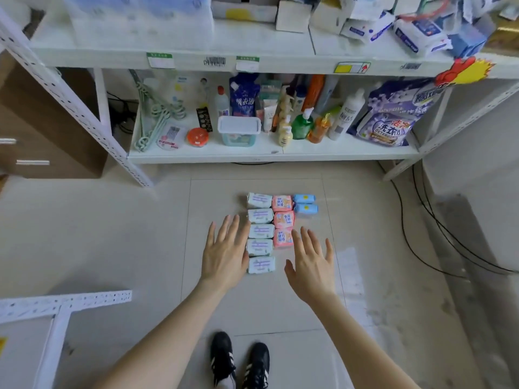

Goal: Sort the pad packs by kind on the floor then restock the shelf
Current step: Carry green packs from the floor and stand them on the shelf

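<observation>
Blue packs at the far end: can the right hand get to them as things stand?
Probably yes: the right hand is open and empty, and only bare floor lies between it and the two blue packs.

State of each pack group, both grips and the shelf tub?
white packs: five in one floor column
pink packs: three in adjoining column
blue packs: two, rightmost column
left grip: open, empty, beside white packs
right grip: open, empty
tub: closed
</observation>
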